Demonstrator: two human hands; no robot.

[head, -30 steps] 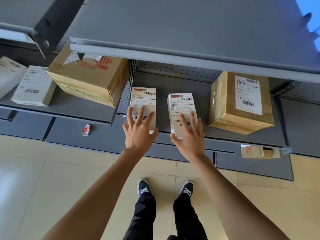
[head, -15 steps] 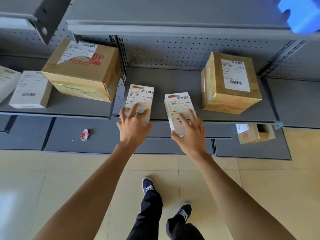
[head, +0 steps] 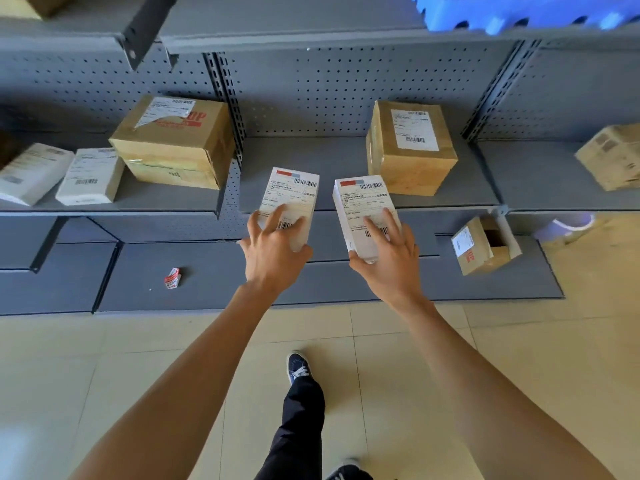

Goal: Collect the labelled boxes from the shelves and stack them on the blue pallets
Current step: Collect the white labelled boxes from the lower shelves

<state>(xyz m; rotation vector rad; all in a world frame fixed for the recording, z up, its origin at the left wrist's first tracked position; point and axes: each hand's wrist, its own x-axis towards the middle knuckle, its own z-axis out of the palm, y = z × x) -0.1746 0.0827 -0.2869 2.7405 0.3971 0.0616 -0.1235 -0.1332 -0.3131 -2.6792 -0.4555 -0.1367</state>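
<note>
Two small white labelled boxes stick out past the front edge of the grey middle shelf (head: pixel 346 157). My left hand (head: pixel 273 251) grips the left white box (head: pixel 292 199) from its near end, fingers spread over the label and thumb at the side. My right hand (head: pixel 388 261) grips the right white box (head: pixel 363 209) the same way. A taped brown carton (head: pixel 410 150) with a white label stands on the shelf to the right. A blue pallet (head: pixel 519 10) shows at the top right.
A large brown carton (head: pixel 176 143) and two white boxes (head: pixel 88 176) sit on the left shelf bay. A small opened carton (head: pixel 481 245) and a red-and-white scrap (head: pixel 172 278) lie on the bottom shelf. Another carton (head: pixel 613 161) is at far right. Tiled floor lies below.
Both hands have drawn the two white boxes toward me, past the shelf's front edge. The view has tilted up, and I have stepped back with one foot.
</note>
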